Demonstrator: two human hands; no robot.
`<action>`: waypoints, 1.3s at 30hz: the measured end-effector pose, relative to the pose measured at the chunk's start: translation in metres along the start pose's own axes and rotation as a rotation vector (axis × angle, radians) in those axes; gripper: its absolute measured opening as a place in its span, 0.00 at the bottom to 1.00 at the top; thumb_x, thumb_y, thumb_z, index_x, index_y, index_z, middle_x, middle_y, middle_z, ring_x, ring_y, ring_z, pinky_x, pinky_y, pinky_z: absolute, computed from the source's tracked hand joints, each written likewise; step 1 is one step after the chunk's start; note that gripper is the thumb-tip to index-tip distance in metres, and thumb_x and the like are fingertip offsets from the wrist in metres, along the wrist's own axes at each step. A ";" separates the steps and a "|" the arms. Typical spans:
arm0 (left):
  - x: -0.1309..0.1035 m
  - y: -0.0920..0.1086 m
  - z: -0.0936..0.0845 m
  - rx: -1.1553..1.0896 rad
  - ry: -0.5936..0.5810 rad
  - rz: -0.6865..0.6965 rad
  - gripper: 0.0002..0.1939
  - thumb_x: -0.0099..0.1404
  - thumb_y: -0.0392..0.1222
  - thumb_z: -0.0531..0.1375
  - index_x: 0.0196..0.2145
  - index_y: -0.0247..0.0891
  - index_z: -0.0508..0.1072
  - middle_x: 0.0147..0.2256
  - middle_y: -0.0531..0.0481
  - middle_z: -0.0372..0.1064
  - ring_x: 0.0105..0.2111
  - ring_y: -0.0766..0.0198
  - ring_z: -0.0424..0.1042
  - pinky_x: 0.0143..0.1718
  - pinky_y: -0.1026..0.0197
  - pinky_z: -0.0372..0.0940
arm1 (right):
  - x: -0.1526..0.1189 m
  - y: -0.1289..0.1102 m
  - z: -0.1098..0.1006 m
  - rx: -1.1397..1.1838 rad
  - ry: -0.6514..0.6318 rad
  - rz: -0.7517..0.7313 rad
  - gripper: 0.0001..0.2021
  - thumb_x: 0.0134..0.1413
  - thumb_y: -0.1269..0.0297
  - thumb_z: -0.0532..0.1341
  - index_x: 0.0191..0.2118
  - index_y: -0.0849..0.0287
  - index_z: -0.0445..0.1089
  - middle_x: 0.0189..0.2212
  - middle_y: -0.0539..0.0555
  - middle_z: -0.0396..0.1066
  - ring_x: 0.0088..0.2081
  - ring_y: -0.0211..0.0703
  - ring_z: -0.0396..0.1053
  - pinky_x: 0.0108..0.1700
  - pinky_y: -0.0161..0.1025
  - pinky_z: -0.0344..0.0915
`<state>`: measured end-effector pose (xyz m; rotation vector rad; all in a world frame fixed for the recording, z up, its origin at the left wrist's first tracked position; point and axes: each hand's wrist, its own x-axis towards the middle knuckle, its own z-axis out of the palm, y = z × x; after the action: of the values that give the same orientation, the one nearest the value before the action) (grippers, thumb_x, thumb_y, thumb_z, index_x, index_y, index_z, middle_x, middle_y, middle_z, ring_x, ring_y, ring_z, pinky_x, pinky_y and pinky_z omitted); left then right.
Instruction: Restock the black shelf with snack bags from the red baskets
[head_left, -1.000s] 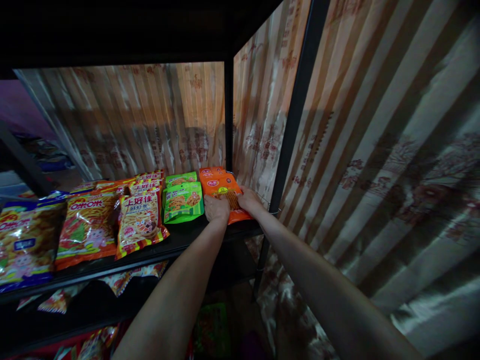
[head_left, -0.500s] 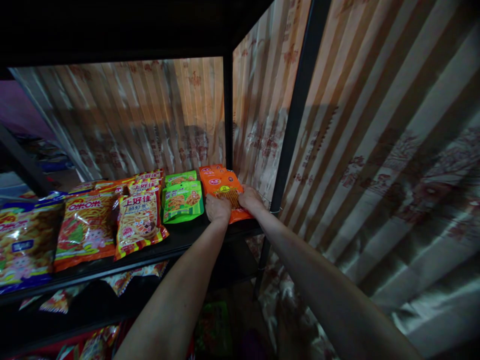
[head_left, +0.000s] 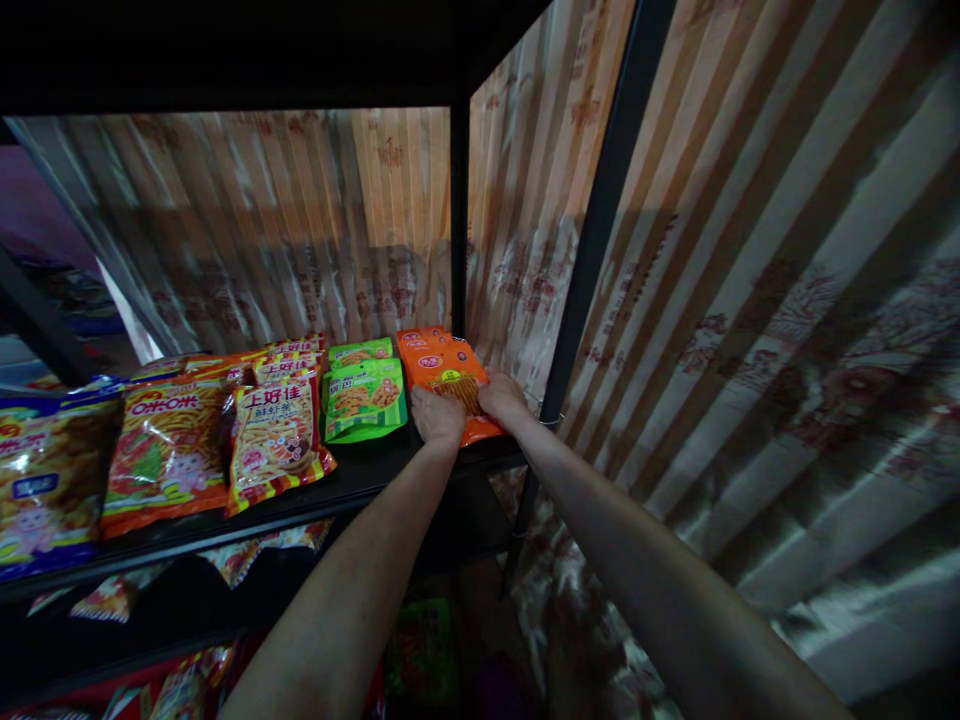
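An orange snack bag point(head_left: 433, 368) with a brown picture on its front leans at the right end of the black shelf point(head_left: 360, 478), with more orange bags behind it. My left hand point(head_left: 439, 415) holds its left lower side, fingers bent over the front edge. At its right side, my right hand point(head_left: 504, 400) grips the edge, the fingertips partly hidden. Just left of my left hand stands a green snack bag point(head_left: 365, 402), a second green one behind it.
Further left are prawn cracker bags point(head_left: 274, 440), an orange noodle-snack bag point(head_left: 166, 450) and a blue-edged bag point(head_left: 45, 490). A black post point(head_left: 600, 220) rises close to my right forearm. Pleated patterned curtains point(head_left: 300, 200) hang behind and to the right. Snack packets point(head_left: 112, 597) show on a lower shelf.
The view has shifted slightly. My left fingers lie a little flatter against the orange bag; both hands stay at its sides, and the bag is nearly where it was.
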<state>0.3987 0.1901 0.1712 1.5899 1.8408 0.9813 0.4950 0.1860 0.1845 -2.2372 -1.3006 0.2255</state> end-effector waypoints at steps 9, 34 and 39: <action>-0.008 -0.007 -0.005 0.020 -0.043 0.079 0.32 0.62 0.38 0.50 0.61 0.19 0.49 0.62 0.31 0.51 0.61 0.51 0.54 0.60 0.57 0.51 | -0.009 -0.002 -0.003 -0.037 0.004 -0.053 0.17 0.57 0.62 0.54 0.51 0.57 0.67 0.45 0.60 0.73 0.48 0.49 0.70 0.45 0.38 0.64; -0.003 -0.010 -0.009 -0.026 -0.104 0.093 0.33 0.63 0.37 0.52 0.62 0.17 0.47 0.62 0.30 0.48 0.62 0.51 0.51 0.61 0.58 0.49 | -0.011 -0.009 -0.001 -0.102 -0.055 -0.009 0.19 0.57 0.66 0.49 0.52 0.64 0.64 0.48 0.67 0.70 0.51 0.55 0.68 0.47 0.44 0.64; -0.004 -0.011 -0.008 -0.030 -0.086 0.090 0.31 0.63 0.36 0.51 0.61 0.21 0.50 0.62 0.31 0.49 0.62 0.53 0.53 0.61 0.58 0.50 | -0.012 -0.010 -0.002 -0.095 -0.064 -0.006 0.18 0.57 0.67 0.49 0.52 0.63 0.64 0.49 0.66 0.70 0.52 0.55 0.67 0.48 0.43 0.63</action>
<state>0.3862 0.1843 0.1675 1.6830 1.7027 0.9594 0.4819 0.1793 0.1901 -2.3221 -1.3786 0.2394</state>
